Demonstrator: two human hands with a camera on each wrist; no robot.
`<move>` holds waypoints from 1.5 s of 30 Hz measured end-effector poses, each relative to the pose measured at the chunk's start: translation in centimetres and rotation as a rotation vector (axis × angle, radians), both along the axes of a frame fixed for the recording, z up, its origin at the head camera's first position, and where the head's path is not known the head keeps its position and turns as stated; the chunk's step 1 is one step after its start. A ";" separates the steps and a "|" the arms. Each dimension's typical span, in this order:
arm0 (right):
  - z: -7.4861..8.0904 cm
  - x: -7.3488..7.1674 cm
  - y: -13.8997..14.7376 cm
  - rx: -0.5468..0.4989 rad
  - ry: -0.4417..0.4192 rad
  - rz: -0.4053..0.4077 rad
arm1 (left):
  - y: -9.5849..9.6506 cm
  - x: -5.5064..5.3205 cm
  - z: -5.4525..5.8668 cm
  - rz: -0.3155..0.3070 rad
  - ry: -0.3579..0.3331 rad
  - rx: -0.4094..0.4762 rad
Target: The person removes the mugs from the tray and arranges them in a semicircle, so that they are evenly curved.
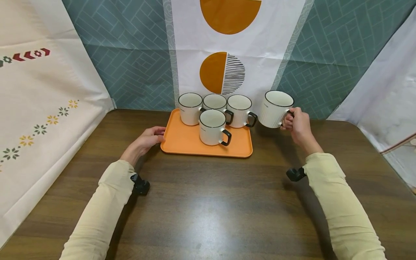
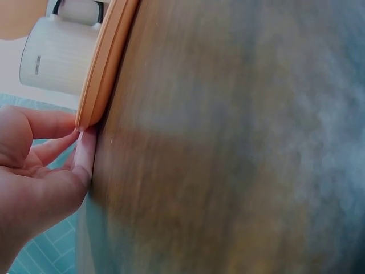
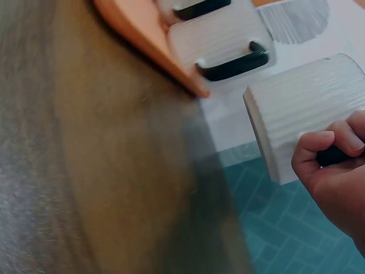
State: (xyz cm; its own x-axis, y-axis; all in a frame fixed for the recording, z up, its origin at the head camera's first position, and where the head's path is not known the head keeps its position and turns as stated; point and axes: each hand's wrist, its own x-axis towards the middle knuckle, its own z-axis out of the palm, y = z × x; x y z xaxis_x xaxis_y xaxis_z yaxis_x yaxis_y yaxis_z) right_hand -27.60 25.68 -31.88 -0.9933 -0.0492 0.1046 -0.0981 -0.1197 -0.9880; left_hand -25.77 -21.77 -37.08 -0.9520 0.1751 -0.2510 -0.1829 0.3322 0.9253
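Observation:
My right hand (image 1: 299, 126) grips the black handle of a white ribbed mug (image 1: 274, 110) with a dark rim. That mug hangs above the table, right of an orange tray (image 1: 182, 146); the right wrist view shows fingers curled round its handle. My left hand (image 1: 146, 140) pinches the tray's left edge, with the thumb and fingers at the rim in the left wrist view. On the tray stand similar upright mugs: a left one (image 1: 190, 112), a middle one (image 1: 214, 102) and a right one (image 1: 239, 112) along the back, plus one in front (image 1: 212, 130).
The tray lies on a dark brown wooden table (image 1: 201, 202) near its back edge. Behind rises a patterned cloth backdrop (image 1: 130, 54), and pale cloth (image 1: 42, 94) hangs at the left. A small black camera sits on each wrist.

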 end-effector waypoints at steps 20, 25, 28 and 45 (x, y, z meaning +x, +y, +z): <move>-3.5 -1.5 -0.3 0.045 -0.111 -0.015 | 0.2 0.0 -0.1 0.008 -0.012 -0.021; -3.4 -1.7 0.0 0.048 -0.142 0.016 | 0.2 0.0 0.1 0.020 -0.012 -0.007; -3.3 -1.9 0.3 0.075 -0.162 0.036 | 0.0 0.0 0.2 0.020 -0.014 -0.001; -3.5 -2.0 0.6 0.455 -0.068 -0.069 | -0.3 -0.1 0.2 0.004 -0.036 0.000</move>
State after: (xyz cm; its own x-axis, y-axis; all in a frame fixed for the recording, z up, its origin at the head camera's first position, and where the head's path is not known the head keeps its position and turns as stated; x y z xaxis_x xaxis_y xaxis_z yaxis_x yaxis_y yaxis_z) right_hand -29.56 26.23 -35.33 -0.9997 -0.0084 0.0226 -0.0241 0.3324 -0.9428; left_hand -25.89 -22.03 -36.93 -0.9431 0.1714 -0.2849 -0.2170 0.3318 0.9180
